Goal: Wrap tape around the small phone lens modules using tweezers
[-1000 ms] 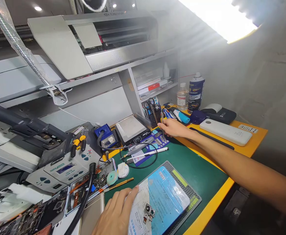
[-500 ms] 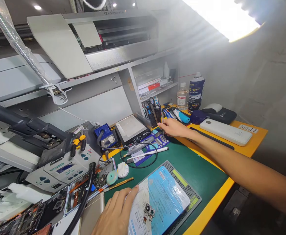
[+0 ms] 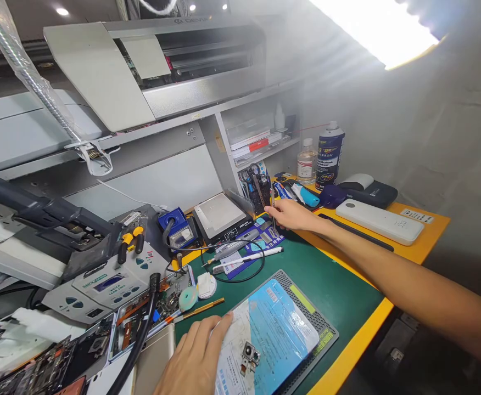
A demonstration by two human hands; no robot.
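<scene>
At the far side of the bench my right hand [image 3: 292, 214] pinches a pair of slim metal tweezers [image 3: 273, 198], held upright beside the black mesh tool holder [image 3: 259, 193] with scissors in it. My left hand [image 3: 197, 354] lies palm down, fingers stretched, against the left edge of a blue and white plastic packet [image 3: 279, 323]. On that packet rests a small camera module [image 3: 250, 356] with two lenses. A grey perforated pad [image 3: 326, 332] shows under the packet.
A hot air station [image 3: 108, 285] with a black hose stands at the left, near a parts tray [image 3: 166, 299]. A pen-like brush [image 3: 265, 254] and a cable lie behind the packet. A spray can [image 3: 330, 156], bottle [image 3: 306, 162] and white power bank [image 3: 378, 221] stand or lie at the right.
</scene>
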